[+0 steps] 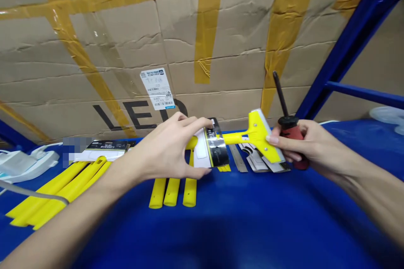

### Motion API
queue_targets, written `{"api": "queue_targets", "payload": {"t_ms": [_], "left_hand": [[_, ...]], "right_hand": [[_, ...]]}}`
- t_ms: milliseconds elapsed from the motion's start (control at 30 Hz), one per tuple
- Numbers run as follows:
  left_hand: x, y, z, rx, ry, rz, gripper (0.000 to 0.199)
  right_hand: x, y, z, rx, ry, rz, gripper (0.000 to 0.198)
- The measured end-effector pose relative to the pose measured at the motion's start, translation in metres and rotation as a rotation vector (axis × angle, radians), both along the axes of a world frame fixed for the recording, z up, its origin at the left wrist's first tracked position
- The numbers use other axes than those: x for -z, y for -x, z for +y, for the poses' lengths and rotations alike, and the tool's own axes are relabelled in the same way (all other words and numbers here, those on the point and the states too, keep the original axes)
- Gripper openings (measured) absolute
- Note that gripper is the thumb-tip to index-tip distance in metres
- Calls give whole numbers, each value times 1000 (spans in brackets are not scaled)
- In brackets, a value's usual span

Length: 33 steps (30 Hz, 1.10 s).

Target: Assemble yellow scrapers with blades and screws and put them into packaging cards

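A yellow scraper (263, 136) with a wide head and a metal edge is held level above the blue table. My left hand (170, 145) is closed around a curled black-and-white cardboard label (217, 145), which wraps the scraper's handle. In the palm of my right hand (311, 143) is a screwdriver (292, 128) with a red and black handle, its dark shaft pointing up. The thumb and fingers of that same hand pinch the edge of the scraper's head. Below my left hand lie several yellow handle tubes (172, 193).
More yellow handles (59, 193) and printed label cards (104, 150) lie at the left, near a white power strip (38, 166). Metal blades and scraper parts (252, 159) rest behind the scraper. A taped cardboard box (176, 29) stands behind the blue table (252, 222); a blue metal frame (344, 46) rises at right.
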<state>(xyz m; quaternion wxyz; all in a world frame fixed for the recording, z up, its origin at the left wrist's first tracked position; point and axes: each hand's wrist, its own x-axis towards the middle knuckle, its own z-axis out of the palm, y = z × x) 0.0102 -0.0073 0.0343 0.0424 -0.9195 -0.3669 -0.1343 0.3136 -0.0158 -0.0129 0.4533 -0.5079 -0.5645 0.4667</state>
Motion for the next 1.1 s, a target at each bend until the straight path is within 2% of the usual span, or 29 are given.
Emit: {"api": "queue_targets", "payload": {"t_ms": [133, 233, 333, 400, 533, 633, 700, 800, 933, 1000, 1033, 1067, 1100], "left_hand": [[-5, 10, 15, -107, 178, 26, 81], [-4, -2, 27, -118, 271, -56, 71], [6, -37, 35, 8, 336, -182, 54], [18, -69, 40, 136, 304, -215, 48], [47, -125, 52, 275, 299, -233, 56], [64, -140, 56, 276, 294, -108, 57], [70, -137, 55, 269, 259, -44, 60], [70, -118, 44, 247, 148, -63, 66], [55, -90, 29, 277, -69, -201, 37], [42, -79, 24, 231, -194, -243, 36], [34, -75, 23, 213, -193, -237, 39], [26, -71, 22, 210, -116, -197, 38], [18, -68, 21, 230, 31, -135, 34]], "right_hand": [[3, -50, 8, 60, -5, -94, 40], [5, -73, 13, 214, -14, -35, 44], [4, -78, 14, 329, -47, 137, 44], [2, -77, 13, 335, -54, 181, 39], [1, -75, 12, 350, -48, 157, 35], [4, -77, 14, 358, -49, 152, 38], [5, -77, 15, 344, -35, 145, 38], [6, -69, 16, 263, 13, 117, 38], [9, -51, 14, 143, 52, 103, 37], [11, -42, 13, 84, 63, 84, 40], [13, -38, 12, 46, 71, 69, 43], [14, -34, 12, 5, 81, 56, 47], [15, -30, 10, -38, 93, 48, 50]]}}
